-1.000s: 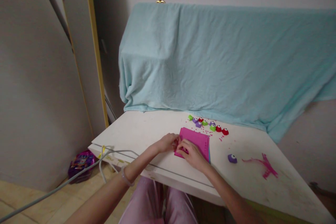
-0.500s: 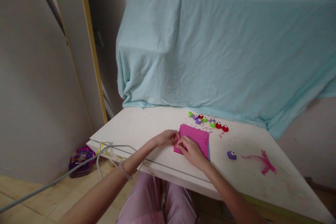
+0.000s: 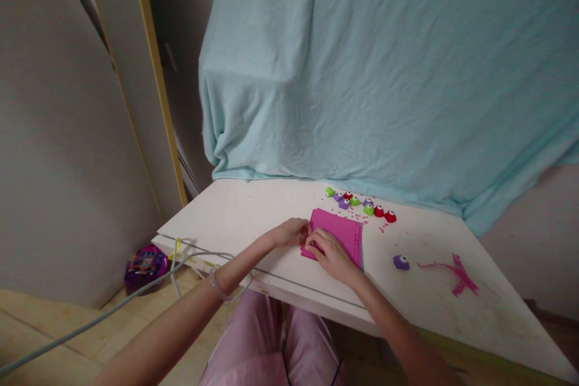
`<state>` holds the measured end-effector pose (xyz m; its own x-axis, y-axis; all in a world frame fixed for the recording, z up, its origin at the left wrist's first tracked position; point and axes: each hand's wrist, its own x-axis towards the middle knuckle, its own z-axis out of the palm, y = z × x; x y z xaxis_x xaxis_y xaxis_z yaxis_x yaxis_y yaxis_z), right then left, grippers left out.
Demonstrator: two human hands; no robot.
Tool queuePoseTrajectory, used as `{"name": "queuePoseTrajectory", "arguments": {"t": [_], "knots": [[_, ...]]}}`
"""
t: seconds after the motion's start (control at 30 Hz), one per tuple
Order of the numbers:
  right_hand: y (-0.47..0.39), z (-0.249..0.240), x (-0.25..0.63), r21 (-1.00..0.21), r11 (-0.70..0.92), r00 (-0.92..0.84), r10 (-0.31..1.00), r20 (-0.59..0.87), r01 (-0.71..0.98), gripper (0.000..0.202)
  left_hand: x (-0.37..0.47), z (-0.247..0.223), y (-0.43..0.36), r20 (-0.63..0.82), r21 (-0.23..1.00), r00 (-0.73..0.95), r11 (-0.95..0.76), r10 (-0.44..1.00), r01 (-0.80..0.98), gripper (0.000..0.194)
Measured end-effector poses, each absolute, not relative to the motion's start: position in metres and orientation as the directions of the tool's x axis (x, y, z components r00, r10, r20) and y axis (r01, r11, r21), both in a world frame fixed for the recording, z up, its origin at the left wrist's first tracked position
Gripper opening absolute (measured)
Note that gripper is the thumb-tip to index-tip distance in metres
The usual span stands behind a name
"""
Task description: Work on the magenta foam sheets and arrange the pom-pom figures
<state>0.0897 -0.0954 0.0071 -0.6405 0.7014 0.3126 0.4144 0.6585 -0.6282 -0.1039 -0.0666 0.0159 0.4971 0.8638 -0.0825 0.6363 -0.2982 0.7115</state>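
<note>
A stack of pink paper sheets (image 3: 338, 230) lies near the front of the white table, with a little blue showing beneath its right edge. At the stack's left edge, my left hand (image 3: 293, 232) pinches the paper with its fingertips. My right hand (image 3: 331, 254) rests over the lower left part of the sheets, its thumb and fingers curled together at the same edge. The fingertips of both hands almost meet, and what exactly lies between them is partly hidden. Small punched marks run along the right side of the top sheet.
Behind the paper stand several small craft punches (image 3: 369, 209) in green, purple and red, among pink paper bits. A purple punch (image 3: 401, 262) and pink paper strips (image 3: 459, 274) lie to the right. A grey cable (image 3: 136, 291) crosses the table's left front. A blue cloth (image 3: 362, 84) hangs behind.
The view has tilted slightly downward. Both hands stay at the left edge of the pink paper, with only small finger movements; the punches have not moved.
</note>
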Motion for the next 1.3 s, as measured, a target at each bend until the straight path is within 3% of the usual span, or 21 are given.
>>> {"name": "queuePoseTrajectory", "arguments": {"t": [0.37, 0.8, 0.97, 1.3], "knots": [[-0.091, 0.008, 0.095, -0.715, 0.625, -0.67, 0.679, 0.3, 0.313, 0.008, -0.106, 0.01, -0.063, -0.094, 0.663, 0.493, -0.315, 0.865, 0.679, 0.022], [-0.089, 0.017, 0.108, -0.754, 0.586, -0.695, 0.674, 0.25, 0.297, 0.006, -0.109, 0.028, -0.074, -0.089, 0.717, 0.525, -0.312, 0.846, 0.623, 0.023], [-0.086, 0.018, 0.117, -0.783, 0.536, -0.684, 0.7, 0.204, 0.316, 0.03, -0.111, 0.026, -0.077, -0.061, 0.705, 0.54, -0.347, 0.839, 0.619, 0.027], [-0.086, 0.016, 0.105, -0.724, 0.588, -0.684, 0.694, 0.224, 0.361, 0.005, -0.104, 0.021, -0.075, -0.098, 0.71, 0.467, -0.268, 0.879, 0.652, 0.027]]}}
